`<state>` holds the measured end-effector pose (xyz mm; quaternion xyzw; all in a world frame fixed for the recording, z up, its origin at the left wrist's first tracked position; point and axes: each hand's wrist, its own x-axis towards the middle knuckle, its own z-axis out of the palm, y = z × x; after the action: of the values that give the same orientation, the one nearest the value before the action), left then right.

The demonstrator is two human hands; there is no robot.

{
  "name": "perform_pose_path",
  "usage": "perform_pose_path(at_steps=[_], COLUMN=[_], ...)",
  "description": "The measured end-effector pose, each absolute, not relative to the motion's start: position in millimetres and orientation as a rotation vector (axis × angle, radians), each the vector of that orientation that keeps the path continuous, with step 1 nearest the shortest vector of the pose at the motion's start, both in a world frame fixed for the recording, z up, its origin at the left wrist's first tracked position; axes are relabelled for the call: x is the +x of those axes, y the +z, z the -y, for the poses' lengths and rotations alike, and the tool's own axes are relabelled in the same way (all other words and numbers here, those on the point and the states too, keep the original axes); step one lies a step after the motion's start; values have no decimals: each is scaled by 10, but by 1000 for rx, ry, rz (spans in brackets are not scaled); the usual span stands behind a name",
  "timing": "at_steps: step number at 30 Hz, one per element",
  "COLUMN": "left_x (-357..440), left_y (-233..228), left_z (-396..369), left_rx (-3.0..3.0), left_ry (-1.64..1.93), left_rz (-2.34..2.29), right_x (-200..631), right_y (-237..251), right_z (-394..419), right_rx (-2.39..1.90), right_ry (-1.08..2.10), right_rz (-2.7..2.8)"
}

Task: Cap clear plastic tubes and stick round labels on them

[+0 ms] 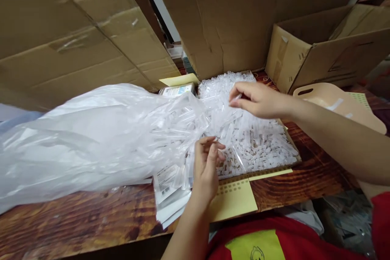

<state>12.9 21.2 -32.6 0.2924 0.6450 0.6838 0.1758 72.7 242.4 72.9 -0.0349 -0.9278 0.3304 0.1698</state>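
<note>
A heap of small clear plastic pieces [268, 146] fills a shallow cardboard tray [297, 157] on the table. Thin clear plastic tubes [183, 120] spill over it from the mouth of a large translucent bag [91, 130]. Over the front of the heap, my left hand [209, 162] has its fingers curled towards the thumb. Close to its fingertips is a thin clear strip or tube [239, 158]; whether they grip it cannot be seen. My right hand [252, 99] hovers above the back of the heap, thumb and fingers pinched together. What that pinch holds is too small to name.
Yellow paper sheets [234, 199] and white printed packets [167, 189] lie at the front of the wooden table [91, 215]. Large cardboard [228, 16] stands behind. At right are an open carton [332, 57] and a beige plastic scoop or tray [341, 105].
</note>
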Motion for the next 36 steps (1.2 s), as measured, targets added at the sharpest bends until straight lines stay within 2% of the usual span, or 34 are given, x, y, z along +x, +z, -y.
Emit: perform_pose_path(at_steps=[2,4,7,10,12,16,18,20,23,26,30,34,36], left_x=[97,102,172,229,216,121,104,129,214,281,271,234,223], left_y=[-270,-235,-243,-296,-330,-349,-328,-286,-205,-162,-245,-390,-435], left_z=[-231,-241,-227,-185,-167,-160,-150,-139,-152,-215,-292,-283,-266], left_rx=[492,376,538,901,1148,1337,1376,1508,1610,1513,1542,1630,1665], left_ry=[1877,1818,1808,1842,1780,1784,1739,1342,491,88,145,319,406], left_rz=[-1523,-1430,-1747,-2358,-2692,-2915,-2925,-2881,-2686,-2585,-2581,-2538,-2539], right_x=[798,912,1077,1144,1112,822,581,334,90,146,729,1506,1782], right_y=[614,463,279,142,88,228,379,484,495,471,583,579,462], right_z=[-2346,-2184,-1874,-1646,-1622,-1897,-2083,-2222,-2316,-2350,-2516,-2742,-2761], right_rx=[328,619,744,611,479,199,-105,-330,-448,-475,-395,-641,-608], right_ry=[841,671,411,332,420,716,599,374,308,338,407,162,205], right_rz=[2586,2505,2495,2453,2437,2596,2631,2682,2896,2975,2933,3172,3277])
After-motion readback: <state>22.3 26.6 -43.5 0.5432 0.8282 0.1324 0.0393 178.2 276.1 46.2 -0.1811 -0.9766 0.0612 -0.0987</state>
